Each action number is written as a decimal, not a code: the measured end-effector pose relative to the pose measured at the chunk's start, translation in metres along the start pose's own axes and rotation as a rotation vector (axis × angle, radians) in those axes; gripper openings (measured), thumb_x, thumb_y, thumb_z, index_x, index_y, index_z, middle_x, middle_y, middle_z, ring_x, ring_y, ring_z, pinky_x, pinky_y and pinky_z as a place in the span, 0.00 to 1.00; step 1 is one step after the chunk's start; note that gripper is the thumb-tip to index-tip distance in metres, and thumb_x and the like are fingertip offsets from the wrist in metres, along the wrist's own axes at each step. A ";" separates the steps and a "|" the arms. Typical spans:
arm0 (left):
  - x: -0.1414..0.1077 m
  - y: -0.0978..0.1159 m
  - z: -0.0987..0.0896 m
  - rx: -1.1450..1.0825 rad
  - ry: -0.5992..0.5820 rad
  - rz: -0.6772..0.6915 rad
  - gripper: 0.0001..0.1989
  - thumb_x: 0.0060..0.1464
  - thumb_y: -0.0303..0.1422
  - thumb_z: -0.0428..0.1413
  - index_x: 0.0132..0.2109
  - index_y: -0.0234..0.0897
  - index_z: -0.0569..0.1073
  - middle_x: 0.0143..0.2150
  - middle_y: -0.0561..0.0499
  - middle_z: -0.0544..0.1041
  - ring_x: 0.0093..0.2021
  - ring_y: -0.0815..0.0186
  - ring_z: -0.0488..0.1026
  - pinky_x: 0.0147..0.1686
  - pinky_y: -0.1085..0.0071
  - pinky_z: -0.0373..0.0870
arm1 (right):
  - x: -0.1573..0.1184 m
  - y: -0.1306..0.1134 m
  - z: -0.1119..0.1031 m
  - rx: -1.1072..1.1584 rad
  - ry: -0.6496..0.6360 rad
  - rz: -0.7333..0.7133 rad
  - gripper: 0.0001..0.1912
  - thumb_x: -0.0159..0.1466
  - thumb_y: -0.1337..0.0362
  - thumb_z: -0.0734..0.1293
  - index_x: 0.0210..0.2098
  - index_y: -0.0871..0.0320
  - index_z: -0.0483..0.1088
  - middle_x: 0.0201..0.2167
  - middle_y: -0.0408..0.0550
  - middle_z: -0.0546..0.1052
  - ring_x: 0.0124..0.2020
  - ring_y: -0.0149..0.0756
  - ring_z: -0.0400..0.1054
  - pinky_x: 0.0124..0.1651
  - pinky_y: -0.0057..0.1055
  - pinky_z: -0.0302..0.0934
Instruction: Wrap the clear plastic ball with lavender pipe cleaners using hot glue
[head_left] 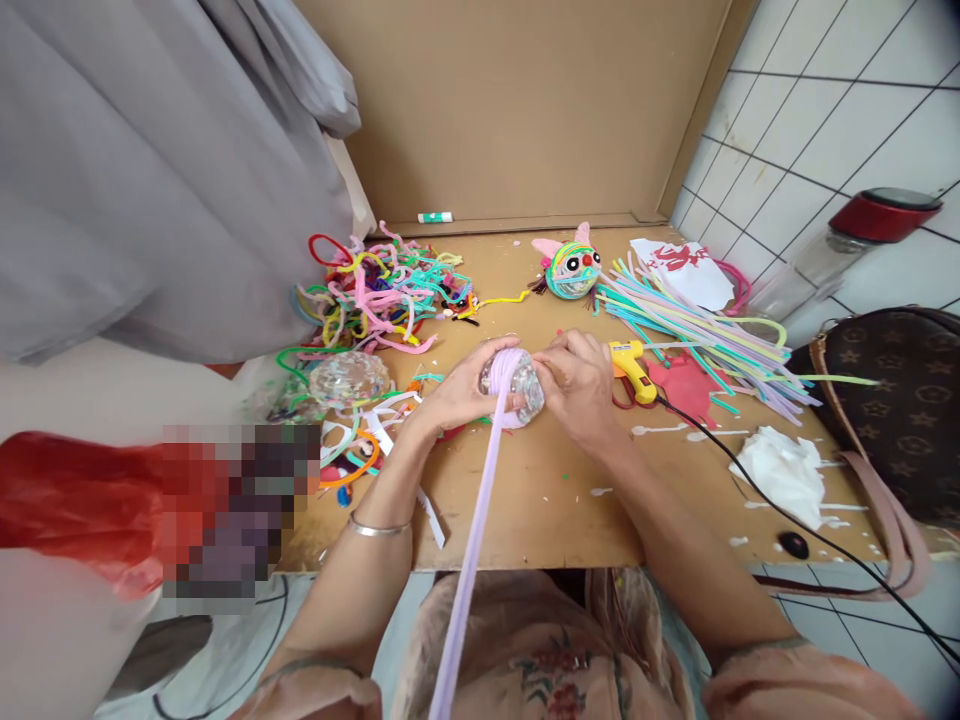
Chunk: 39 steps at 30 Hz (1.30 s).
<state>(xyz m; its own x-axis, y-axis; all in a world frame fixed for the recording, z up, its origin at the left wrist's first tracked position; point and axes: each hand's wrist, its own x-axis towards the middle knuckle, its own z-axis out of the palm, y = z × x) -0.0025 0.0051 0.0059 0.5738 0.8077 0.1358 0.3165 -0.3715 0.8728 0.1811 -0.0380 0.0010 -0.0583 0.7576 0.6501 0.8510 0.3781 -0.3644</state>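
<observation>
A clear, faceted plastic ball point(528, 388) is held over the middle of the table, with lilac pipe cleaners point(480, 520) wrapped round its left part and trailing down toward my lap. My left hand point(465, 388) grips the ball from the left, thumb above and fingers beneath. On the right side, my right hand point(579, 385) has its fingers pressed together at the ball's edge; whatever they pinch is too small to make out. Behind, a finished-looking round figure point(573, 270) with pink ears and googly eyes stands on the table.
Tangled pipe cleaners point(382, 290) lie back left, another clear ball point(349, 378) below them. Right are a yellow glue gun point(634, 370) with a black cord, straight pipe cleaners point(705, 325), a white tissue point(780, 472), a brown bag point(892, 410) and a red-lidded bottle point(885, 215).
</observation>
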 end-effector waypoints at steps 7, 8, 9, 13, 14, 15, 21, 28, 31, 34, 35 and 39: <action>-0.001 0.004 0.000 0.001 0.001 -0.018 0.41 0.42 0.40 0.65 0.63 0.34 0.63 0.63 0.41 0.67 0.62 0.49 0.65 0.63 0.56 0.61 | 0.007 -0.007 -0.002 -0.255 -0.099 -0.151 0.12 0.66 0.70 0.60 0.32 0.57 0.74 0.35 0.50 0.73 0.37 0.40 0.60 0.38 0.37 0.45; -0.001 0.005 -0.001 0.009 -0.002 -0.020 0.41 0.41 0.40 0.65 0.63 0.34 0.63 0.63 0.41 0.66 0.62 0.49 0.65 0.63 0.56 0.61 | 0.007 -0.007 -0.002 -0.268 -0.109 -0.164 0.12 0.66 0.70 0.60 0.32 0.57 0.74 0.35 0.51 0.74 0.36 0.40 0.60 0.38 0.37 0.45; 0.000 0.005 -0.001 0.013 -0.002 -0.019 0.41 0.42 0.40 0.65 0.63 0.34 0.63 0.63 0.41 0.66 0.62 0.50 0.65 0.63 0.56 0.61 | 0.008 -0.008 -0.002 -0.279 -0.115 -0.171 0.12 0.66 0.70 0.60 0.32 0.57 0.74 0.34 0.51 0.74 0.36 0.40 0.60 0.38 0.37 0.45; 0.000 0.003 0.000 0.004 0.005 -0.003 0.42 0.41 0.40 0.65 0.62 0.32 0.63 0.63 0.40 0.65 0.62 0.50 0.65 0.63 0.56 0.60 | 0.011 -0.007 -0.002 -0.258 -0.125 -0.141 0.12 0.67 0.68 0.61 0.31 0.57 0.74 0.33 0.50 0.74 0.36 0.41 0.61 0.38 0.37 0.45; 0.000 0.002 0.000 0.004 0.007 0.001 0.42 0.41 0.41 0.65 0.62 0.33 0.63 0.63 0.40 0.65 0.62 0.50 0.65 0.64 0.56 0.60 | 0.012 -0.007 -0.003 -0.233 -0.116 -0.122 0.11 0.67 0.66 0.61 0.32 0.57 0.74 0.33 0.50 0.74 0.36 0.41 0.61 0.38 0.37 0.46; 0.000 0.001 0.000 0.005 0.008 0.005 0.42 0.41 0.41 0.65 0.62 0.33 0.63 0.63 0.40 0.66 0.62 0.50 0.65 0.64 0.56 0.60 | 0.012 -0.007 -0.003 -0.203 -0.100 -0.099 0.11 0.67 0.65 0.61 0.33 0.57 0.74 0.34 0.50 0.74 0.37 0.41 0.62 0.38 0.37 0.46; 0.000 -0.003 0.001 0.001 0.019 0.018 0.41 0.42 0.43 0.66 0.62 0.34 0.64 0.63 0.40 0.66 0.62 0.49 0.65 0.63 0.55 0.61 | 0.004 -0.007 -0.007 -0.028 -0.042 0.029 0.10 0.64 0.71 0.59 0.36 0.57 0.72 0.37 0.50 0.74 0.41 0.42 0.65 0.41 0.37 0.50; -0.001 0.003 -0.001 0.009 0.006 -0.016 0.41 0.43 0.42 0.65 0.63 0.35 0.63 0.62 0.41 0.67 0.61 0.50 0.66 0.62 0.57 0.62 | -0.008 -0.009 -0.006 -0.079 -0.051 -0.077 0.16 0.62 0.75 0.57 0.37 0.55 0.74 0.39 0.51 0.74 0.40 0.41 0.64 0.40 0.37 0.51; 0.001 0.000 -0.001 0.020 0.009 -0.027 0.42 0.42 0.42 0.65 0.63 0.34 0.63 0.64 0.41 0.66 0.62 0.49 0.65 0.63 0.56 0.61 | -0.007 -0.010 -0.005 -0.075 -0.058 -0.102 0.17 0.62 0.74 0.57 0.39 0.56 0.75 0.39 0.52 0.74 0.40 0.42 0.64 0.40 0.38 0.52; 0.003 -0.007 0.000 0.029 0.030 -0.012 0.42 0.42 0.43 0.65 0.63 0.35 0.63 0.64 0.41 0.66 0.61 0.50 0.65 0.64 0.55 0.60 | -0.007 -0.008 -0.004 0.022 -0.053 -0.087 0.19 0.62 0.75 0.56 0.42 0.56 0.76 0.39 0.52 0.74 0.41 0.41 0.65 0.41 0.37 0.55; 0.003 -0.010 0.000 0.032 0.032 -0.004 0.42 0.42 0.44 0.65 0.63 0.36 0.63 0.64 0.42 0.66 0.61 0.50 0.66 0.64 0.55 0.60 | -0.007 -0.008 -0.004 0.070 -0.046 -0.066 0.20 0.62 0.75 0.56 0.43 0.55 0.76 0.39 0.51 0.74 0.41 0.41 0.66 0.41 0.37 0.56; 0.003 -0.015 0.000 0.037 0.034 0.007 0.43 0.42 0.46 0.65 0.63 0.38 0.63 0.63 0.42 0.67 0.61 0.50 0.66 0.64 0.55 0.60 | -0.008 -0.004 -0.005 0.223 -0.004 0.014 0.21 0.61 0.75 0.55 0.43 0.56 0.76 0.36 0.49 0.72 0.39 0.39 0.67 0.41 0.36 0.60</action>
<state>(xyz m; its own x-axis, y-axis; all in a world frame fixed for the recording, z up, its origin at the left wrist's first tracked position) -0.0056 0.0127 -0.0066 0.5500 0.8200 0.1585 0.3405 -0.3934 0.8540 0.1812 -0.0481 0.0007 -0.0497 0.7658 0.6411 0.7151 0.4755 -0.5125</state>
